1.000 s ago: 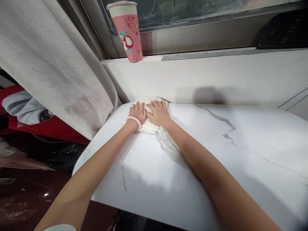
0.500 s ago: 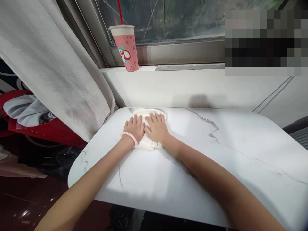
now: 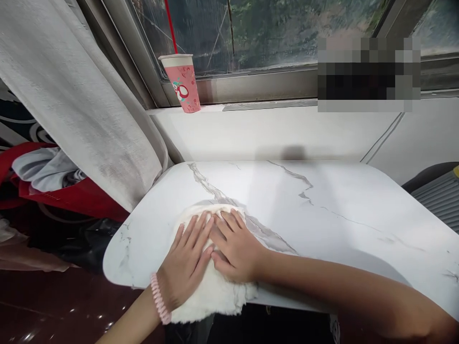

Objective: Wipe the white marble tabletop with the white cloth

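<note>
A fluffy white cloth (image 3: 211, 298) lies on the white marble-patterned table (image 3: 340, 229), its near end hanging over the front edge. My left hand (image 3: 188, 260), with a pink coiled band (image 3: 160, 298) at the wrist, rests flat on the cloth's left part, fingers stretched out. Beside it, my right hand (image 3: 236, 248) presses flat on the cloth too, fingers spread. The fingertips of both hands nearly meet near the cloth's far edge. The cloth's middle is hidden beneath the hands.
On the window sill stands a pink paper cup (image 3: 184, 86) with a red straw. A pale curtain (image 3: 107, 110) hangs at the left, in front of a red bag (image 3: 79, 193) holding light fabric. A ridged grey object (image 3: 437, 196) is beyond the table's right end.
Both hands have slid the cloth from the table's far edge toward me, over the front edge. The view has shifted a little.
</note>
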Available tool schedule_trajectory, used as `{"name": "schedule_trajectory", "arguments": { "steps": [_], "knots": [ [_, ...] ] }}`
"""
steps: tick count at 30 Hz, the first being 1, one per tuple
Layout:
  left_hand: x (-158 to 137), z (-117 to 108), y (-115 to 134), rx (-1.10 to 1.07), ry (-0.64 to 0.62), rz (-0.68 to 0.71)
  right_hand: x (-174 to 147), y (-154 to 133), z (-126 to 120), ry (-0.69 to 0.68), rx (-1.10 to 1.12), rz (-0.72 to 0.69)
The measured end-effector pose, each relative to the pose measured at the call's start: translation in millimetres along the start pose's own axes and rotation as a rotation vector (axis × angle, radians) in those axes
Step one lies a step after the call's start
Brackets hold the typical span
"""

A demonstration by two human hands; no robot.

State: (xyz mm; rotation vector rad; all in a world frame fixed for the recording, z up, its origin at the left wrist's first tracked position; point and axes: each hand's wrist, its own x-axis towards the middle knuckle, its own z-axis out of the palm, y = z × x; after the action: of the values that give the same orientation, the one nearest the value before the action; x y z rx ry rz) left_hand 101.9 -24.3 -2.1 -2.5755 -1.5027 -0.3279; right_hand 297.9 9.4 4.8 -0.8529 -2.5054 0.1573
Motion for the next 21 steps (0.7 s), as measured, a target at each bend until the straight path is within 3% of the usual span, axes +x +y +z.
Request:
{"name": "schedule_trajectory", "arguments": {
  "steps": [5, 14, 21],
  "knots": [
    [53.4, 9.4, -12.6, -0.034, -0.097, -0.035, 19.9, 48.1, -2.9, -0.065, -0.055, -0.037],
    [198.6, 38.7, -51.8, -0.195, -0.196, -0.035, 60.0, 154.8, -7.3, -0.068, -0.122, 0.179],
    [250.9, 54.8, -60.9, -0.250, -0.159, -0.014, 71.5, 188.0, -13.2, -0.076, -0.149, 0.308]
  ]
}}
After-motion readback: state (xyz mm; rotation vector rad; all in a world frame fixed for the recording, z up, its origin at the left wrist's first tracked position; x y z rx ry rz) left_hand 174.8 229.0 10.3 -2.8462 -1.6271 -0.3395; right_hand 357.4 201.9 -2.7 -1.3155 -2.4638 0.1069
